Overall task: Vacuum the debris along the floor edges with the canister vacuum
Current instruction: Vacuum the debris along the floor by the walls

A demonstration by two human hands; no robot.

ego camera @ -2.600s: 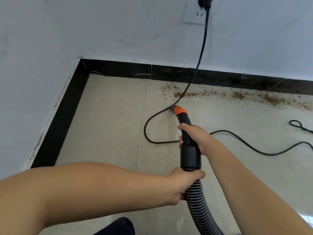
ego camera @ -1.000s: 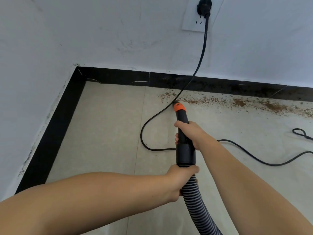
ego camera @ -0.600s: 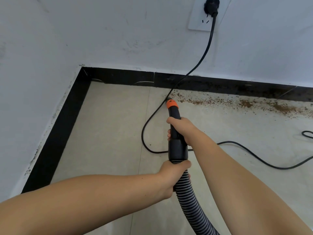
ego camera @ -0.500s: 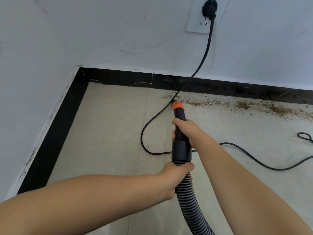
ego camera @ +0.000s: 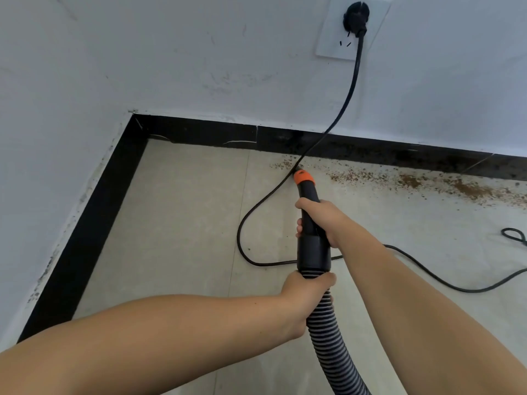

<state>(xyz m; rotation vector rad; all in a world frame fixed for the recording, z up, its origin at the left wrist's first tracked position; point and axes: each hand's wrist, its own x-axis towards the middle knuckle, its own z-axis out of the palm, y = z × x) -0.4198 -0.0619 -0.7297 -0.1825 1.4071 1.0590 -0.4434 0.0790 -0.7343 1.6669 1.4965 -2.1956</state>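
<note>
Fingers (ego camera: 298,223) wrap smooth black nozzle (ego camera: 309,212); left hand (ego camera: 306,295) grips ribbed hose (ego camera: 330,337).

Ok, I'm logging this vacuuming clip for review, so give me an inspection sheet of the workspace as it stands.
Surface: pale tiled floor, bare toward the corner.
Job's things: brown debris strewn along the black baseboard; orange-tipped nozzle at the debris strip's left end; ribbed hose trails back.
Clutter: nothing seen.
Hands: left hand grips the hose top; right hand grips the black wand.
Cables: black power cord runs from the wall outlet, passes the nozzle tip, loops across the floor.
Surroundings: white walls, scuffed.
</note>
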